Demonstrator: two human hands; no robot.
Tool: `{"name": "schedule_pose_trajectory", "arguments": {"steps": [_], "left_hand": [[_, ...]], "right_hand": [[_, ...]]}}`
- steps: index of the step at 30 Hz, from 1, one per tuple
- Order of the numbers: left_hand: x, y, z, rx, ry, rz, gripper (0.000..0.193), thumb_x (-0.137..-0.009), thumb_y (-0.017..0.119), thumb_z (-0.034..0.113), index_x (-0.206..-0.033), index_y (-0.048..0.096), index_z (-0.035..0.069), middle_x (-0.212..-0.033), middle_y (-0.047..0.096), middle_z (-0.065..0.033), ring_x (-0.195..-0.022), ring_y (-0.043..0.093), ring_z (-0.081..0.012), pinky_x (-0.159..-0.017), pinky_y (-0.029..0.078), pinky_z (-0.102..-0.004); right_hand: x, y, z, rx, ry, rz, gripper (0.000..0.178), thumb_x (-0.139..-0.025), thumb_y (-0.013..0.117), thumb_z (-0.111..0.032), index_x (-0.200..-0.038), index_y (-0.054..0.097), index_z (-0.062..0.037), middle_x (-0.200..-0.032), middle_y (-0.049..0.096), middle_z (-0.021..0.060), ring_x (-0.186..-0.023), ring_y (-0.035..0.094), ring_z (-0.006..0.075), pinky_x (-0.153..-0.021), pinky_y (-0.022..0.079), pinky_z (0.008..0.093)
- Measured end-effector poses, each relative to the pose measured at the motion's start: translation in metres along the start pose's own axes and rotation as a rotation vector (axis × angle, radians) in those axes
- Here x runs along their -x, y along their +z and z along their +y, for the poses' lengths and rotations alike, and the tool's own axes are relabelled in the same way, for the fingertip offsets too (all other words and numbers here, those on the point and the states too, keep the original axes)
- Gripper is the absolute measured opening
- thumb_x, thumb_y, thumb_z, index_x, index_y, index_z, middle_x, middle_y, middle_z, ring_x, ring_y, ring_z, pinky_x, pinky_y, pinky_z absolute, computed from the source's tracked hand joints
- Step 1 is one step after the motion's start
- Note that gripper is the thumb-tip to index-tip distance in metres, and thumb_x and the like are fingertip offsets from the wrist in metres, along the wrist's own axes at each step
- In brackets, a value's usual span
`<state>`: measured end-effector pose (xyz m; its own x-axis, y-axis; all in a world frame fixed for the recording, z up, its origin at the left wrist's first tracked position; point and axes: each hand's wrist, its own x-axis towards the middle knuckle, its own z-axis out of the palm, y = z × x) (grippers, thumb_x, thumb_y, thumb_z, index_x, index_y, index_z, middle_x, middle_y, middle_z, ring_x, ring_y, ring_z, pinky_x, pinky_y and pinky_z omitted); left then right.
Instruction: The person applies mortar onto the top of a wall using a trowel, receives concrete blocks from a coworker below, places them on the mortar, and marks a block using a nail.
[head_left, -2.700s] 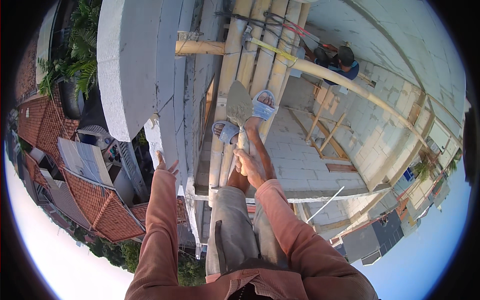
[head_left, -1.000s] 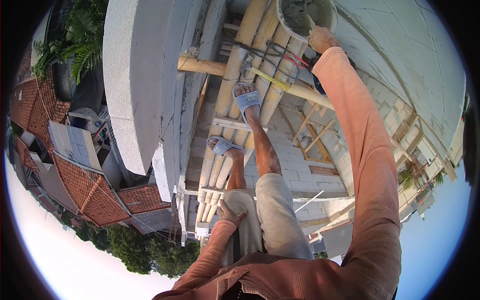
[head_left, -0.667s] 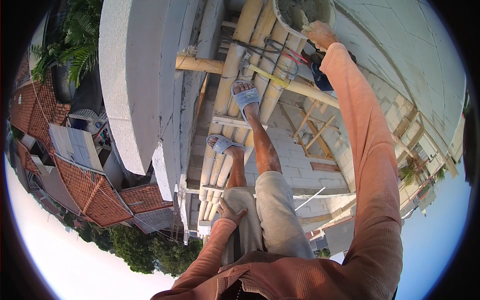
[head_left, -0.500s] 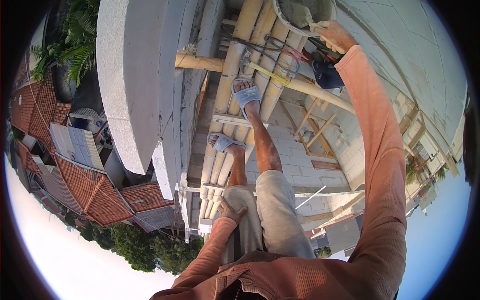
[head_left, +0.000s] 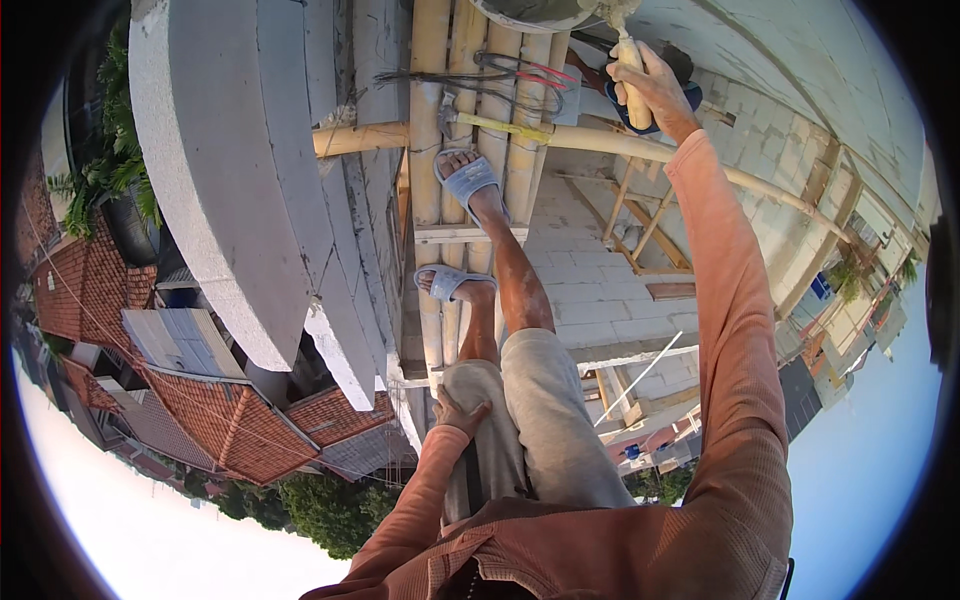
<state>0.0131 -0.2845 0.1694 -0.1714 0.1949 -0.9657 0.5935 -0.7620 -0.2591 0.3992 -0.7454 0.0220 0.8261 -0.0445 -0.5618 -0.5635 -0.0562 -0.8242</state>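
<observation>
My right hand is closed round the pale handle of a trowel, held upright near the top edge. Grey mortar clings to the trowel's blade, which the picture's edge partly cuts off. Just left of the blade is a mortar bucket, only its lower part showing. My left hand rests on my left knee, fingers spread over the grey trouser cloth, holding nothing. On the bamboo poles under my sandalled feet lies a hammer with a yellow handle.
Loose black and red wire lies across the poles beyond my feet. A wooden crosspiece spans them. Pale concrete wall stands at left, with tiled roofs far below. A dark blue thing is partly hidden behind my right hand.
My right hand has drawn back from the bucket and lifted the trowel out, mortar on its blade. The view has shifted a little. My left hand stays on the knee.
</observation>
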Motion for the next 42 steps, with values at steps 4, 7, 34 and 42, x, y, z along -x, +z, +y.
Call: {"name": "schedule_pose_trajectory", "arguments": {"steps": [4, 7, 34, 42], "left_hand": [[-0.009, 0.003, -0.001, -0.113, 0.059, 0.045, 0.136, -0.063, 0.085, 0.056, -0.157, 0.002, 0.004, -0.146, 0.032, -0.0351, -0.136, 0.039, -0.0484, -0.113, 0.038, -0.0499], [-0.005, -0.005, 0.001, -0.112, 0.053, 0.113, 0.127, -0.064, 0.084, 0.056, -0.156, 0.011, 0.007, -0.146, 0.034, -0.0304, -0.132, 0.044, -0.0478, -0.11, 0.041, -0.0513], [0.009, 0.029, 0.005, 0.167, 0.028, 0.187, 0.09, -0.081, 0.065, 0.066, -0.149, 0.036, 0.014, -0.14, 0.046, -0.0215, -0.127, 0.049, -0.0464, -0.105, 0.042, -0.0539], [0.005, 0.03, -0.012, 0.214, 0.056, 0.229, 0.087, -0.082, 0.065, 0.064, -0.147, 0.038, 0.013, -0.14, 0.046, -0.0218, -0.126, 0.05, -0.0432, -0.106, 0.042, -0.052]], "right_hand": [[0.006, 0.01, 0.021, 0.007, 0.117, 0.051, 0.033, -0.091, 0.067, -0.024, -0.116, 0.055, -0.0059, -0.087, 0.054, 0.0004, -0.059, 0.048, 0.0078, -0.054, 0.04, 0.0239], [0.005, 0.043, 0.018, -0.099, 0.092, 0.055, 0.032, -0.091, 0.066, -0.023, -0.115, 0.055, -0.0061, -0.084, 0.053, 0.0003, -0.058, 0.047, 0.0078, -0.052, 0.038, 0.0234], [-0.164, 0.376, -0.108, 0.451, -0.887, 0.215, 0.05, -0.09, 0.068, -0.022, -0.133, 0.051, -0.005, -0.119, 0.054, 0.0225, -0.108, 0.054, 0.0433, -0.093, 0.046, 0.0486], [-0.053, 0.347, -0.045, 0.714, -0.794, 0.216, 0.052, -0.089, 0.061, -0.005, -0.139, 0.047, -0.0063, -0.124, 0.053, 0.0194, -0.114, 0.052, 0.0413, -0.098, 0.043, 0.0484]]}}
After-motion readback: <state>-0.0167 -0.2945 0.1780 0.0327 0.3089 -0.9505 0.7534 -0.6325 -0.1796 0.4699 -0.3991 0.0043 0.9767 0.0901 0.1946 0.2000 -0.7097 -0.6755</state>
